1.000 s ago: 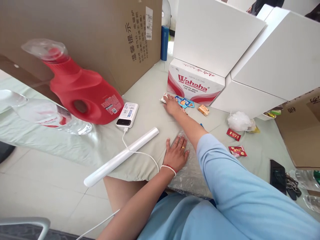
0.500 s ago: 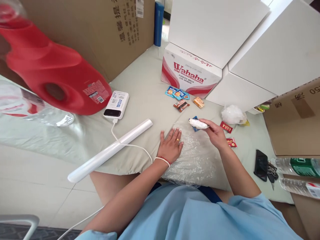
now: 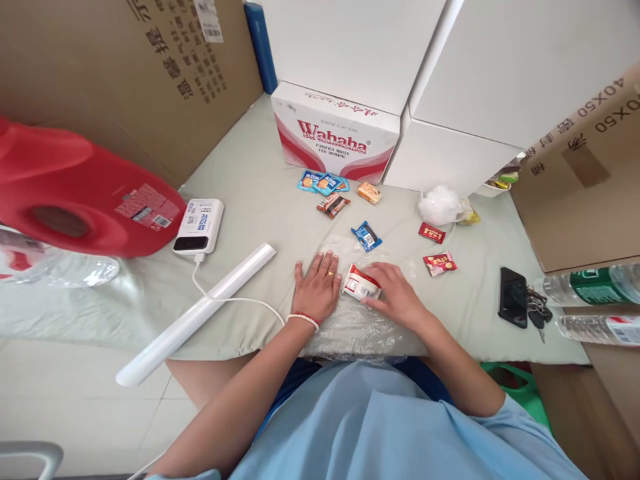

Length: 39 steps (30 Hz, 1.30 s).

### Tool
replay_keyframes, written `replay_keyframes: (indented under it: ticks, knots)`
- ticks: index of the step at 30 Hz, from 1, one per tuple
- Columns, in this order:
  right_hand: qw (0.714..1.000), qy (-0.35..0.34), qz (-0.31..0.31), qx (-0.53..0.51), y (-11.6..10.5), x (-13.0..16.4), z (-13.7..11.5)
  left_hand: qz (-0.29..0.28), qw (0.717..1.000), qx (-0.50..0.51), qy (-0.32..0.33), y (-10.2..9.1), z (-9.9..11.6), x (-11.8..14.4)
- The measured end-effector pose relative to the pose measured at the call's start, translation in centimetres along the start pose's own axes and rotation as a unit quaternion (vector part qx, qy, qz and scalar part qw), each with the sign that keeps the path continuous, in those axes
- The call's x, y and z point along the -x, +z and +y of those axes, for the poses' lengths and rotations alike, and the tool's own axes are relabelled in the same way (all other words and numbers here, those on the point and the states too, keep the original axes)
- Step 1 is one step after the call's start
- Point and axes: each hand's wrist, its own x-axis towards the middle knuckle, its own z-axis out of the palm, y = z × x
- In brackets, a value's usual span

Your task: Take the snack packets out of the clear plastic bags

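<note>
My left hand point(image 3: 317, 290) lies flat, fingers spread, on the left part of a clear plastic sheet point(image 3: 360, 327) spread at the table's near edge. My right hand point(image 3: 395, 299) presses a small white and red snack packet point(image 3: 359, 285) down onto the sheet, fingers over its right end. The packet lies between the two hands. A blue snack packet point(image 3: 367, 236) sits just beyond the sheet.
Farther back lie blue packets point(image 3: 320, 181), a brown one point(image 3: 333, 205) and an orange one point(image 3: 369, 193) before a Wahaha box point(image 3: 335, 137). Red packets point(image 3: 439, 263), a white bag point(image 3: 440, 205), phone point(image 3: 513, 307), power bank point(image 3: 199, 225), white roll point(image 3: 200, 310), red jug point(image 3: 75, 193).
My right hand reached to the far packets, took a small white packet, carried it back and set it on the plastic sheet. My left hand stayed flat on the sheet.
</note>
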Motion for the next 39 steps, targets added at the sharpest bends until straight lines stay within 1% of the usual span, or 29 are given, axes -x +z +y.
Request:
replay_keyframes:
  ticks: [2,3,5,8,10,12,15,17,19,20,22,24,26,28,30,31,33,35,37,38,39]
  knots:
    - [0.998,0.007,-0.053,0.035,1.1,-0.3,-0.9,-0.004,1.0,-0.008,-0.004,0.0,0.1,0.0]
    - [0.997,0.007,-0.062,0.045,1.4,-0.4,-1.1,-0.006,1.0,-0.012,-0.005,0.0,0.1,-0.1]
    - [0.998,-0.003,-0.049,0.042,1.5,-0.4,-1.1,-0.008,1.0,-0.017,-0.004,0.1,0.1,-0.1]
    - [0.999,-0.049,-0.007,-0.002,0.4,-0.1,-0.6,-0.01,1.0,-0.019,-0.005,0.1,0.1,-0.1]
    - [0.996,-0.083,-0.005,-0.028,-0.2,0.1,-0.3,-0.011,1.0,-0.018,-0.007,0.0,0.1,-0.1]
    - [0.994,-0.101,-0.036,-0.025,-0.2,0.3,-0.1,-0.011,1.0,-0.017,-0.008,0.0,0.2,-0.1]
    - [0.992,-0.084,-0.097,0.015,0.3,0.0,0.3,-0.01,1.0,-0.017,-0.009,-0.1,0.2,-0.1]
    - [0.988,-0.082,-0.126,0.016,0.1,-1.0,0.7,-0.008,1.0,-0.015,-0.007,-0.1,0.2,-0.1]
    - [0.988,-0.09,-0.126,0.007,-0.9,-3.1,1.0,-0.004,1.0,-0.012,-0.005,0.0,0.1,-0.1]
    - [0.99,-0.082,-0.113,0.011,-1.6,-4.7,1.1,-0.001,1.0,-0.01,-0.005,0.0,0.1,0.0]
    - [0.996,-0.039,-0.071,0.041,-2.7,-8.8,1.4,0.0,1.0,-0.006,-0.006,0.1,0.0,0.0]
    - [0.996,0.01,-0.041,0.078,-2.9,-14.1,1.6,-0.002,1.0,-0.003,-0.006,0.2,-0.1,0.0]
    - [0.994,0.039,-0.009,0.101,-2.1,-19.7,1.8,-0.006,1.0,-0.001,-0.005,0.2,-0.2,0.0]
    - [0.993,0.052,0.008,0.109,-0.4,-25.0,1.8,-0.009,1.0,0.0,-0.005,0.2,-0.2,0.0]
    - [0.991,0.07,0.006,0.113,1.6,-29.3,1.7,-0.009,1.0,0.0,-0.006,0.2,-0.2,0.0]
    - [0.99,0.085,-0.006,0.116,2.6,-31.0,1.6,-0.009,1.0,0.0,-0.007,0.2,-0.2,0.0]
    - [0.986,0.109,-0.029,0.125,4.0,-33.3,1.4,-0.01,1.0,0.002,-0.008,0.2,-0.3,0.0]
    - [0.984,0.113,-0.042,0.131,4.6,-34.2,1.2,-0.011,1.0,0.004,-0.007,0.2,-0.3,0.1]
    - [0.985,0.098,-0.039,0.135,4.1,-33.9,1.2,-0.009,1.0,0.007,-0.005,0.2,-0.2,0.1]
    - [0.988,0.085,-0.021,0.131,3.5,-33.3,1.3,-0.007,1.0,0.009,-0.004,0.2,-0.2,0.1]
    - [0.99,0.072,0.012,0.121,2.6,-32.5,1.4,-0.005,1.0,0.011,-0.004,0.1,-0.2,0.1]
